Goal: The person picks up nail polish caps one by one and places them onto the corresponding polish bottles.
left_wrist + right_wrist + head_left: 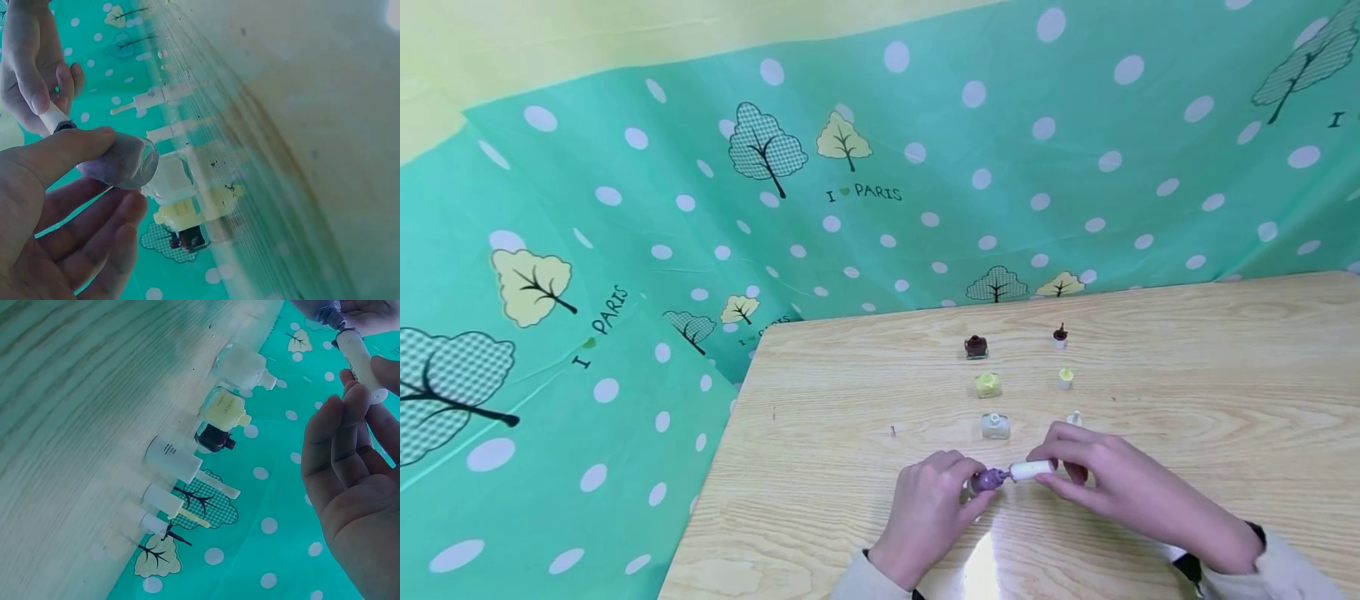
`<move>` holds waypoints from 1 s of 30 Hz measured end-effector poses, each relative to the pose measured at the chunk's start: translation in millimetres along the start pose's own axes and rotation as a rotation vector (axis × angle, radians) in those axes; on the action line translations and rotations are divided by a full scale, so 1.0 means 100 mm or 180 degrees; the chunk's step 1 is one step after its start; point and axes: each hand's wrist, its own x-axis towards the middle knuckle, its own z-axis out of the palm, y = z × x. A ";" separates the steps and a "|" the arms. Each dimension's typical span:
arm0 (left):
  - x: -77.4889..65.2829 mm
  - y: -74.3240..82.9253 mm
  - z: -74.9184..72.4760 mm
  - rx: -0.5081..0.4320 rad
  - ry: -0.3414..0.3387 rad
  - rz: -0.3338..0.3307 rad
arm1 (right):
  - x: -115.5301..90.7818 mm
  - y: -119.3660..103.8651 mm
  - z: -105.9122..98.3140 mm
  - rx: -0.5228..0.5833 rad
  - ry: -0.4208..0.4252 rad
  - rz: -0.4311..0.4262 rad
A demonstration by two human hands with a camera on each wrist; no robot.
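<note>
The left hand [931,496] grips a rounded purple glass bottle [122,164]; the right hand [1101,471] pinches a white cylindrical cap [1028,470], lengthwise toward it.

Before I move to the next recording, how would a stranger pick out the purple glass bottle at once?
On the pale wood-grain table, find, in a column, the squarish dark brown glass bottle, yellow glass bottle and whitish glass bottle. Nearer the person, the purple glass bottle is held in the left grip. Its rounded body and purple colour set it apart from those three.
</note>
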 end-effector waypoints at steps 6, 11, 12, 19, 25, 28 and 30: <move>0.01 0.01 0.00 -0.0042 0.0044 0.0019 | 0.02 -0.04 0.01 -0.0178 0.0025 -0.0102; 0.03 0.03 -0.01 -0.0032 0.0107 0.0101 | 0.04 -0.06 0.04 -0.0306 0.0089 -0.0312; 0.04 0.03 -0.01 -0.0025 0.0117 0.0111 | 0.05 -0.07 0.05 -0.0317 0.0094 -0.0325; 0.05 0.03 -0.04 0.0062 0.0148 0.0153 | 0.06 -0.07 0.06 -0.0327 0.0036 -0.0272; 0.05 0.03 -0.03 0.0049 0.0144 0.0129 | 0.06 -0.08 0.06 -0.0330 0.0041 -0.0231; 0.04 0.04 -0.03 0.0043 0.0178 0.0122 | 0.06 -0.09 0.07 -0.0352 0.0051 -0.0187; 0.04 0.04 -0.03 0.0028 0.0197 0.0120 | 0.06 -0.09 0.07 -0.0385 0.0055 -0.0149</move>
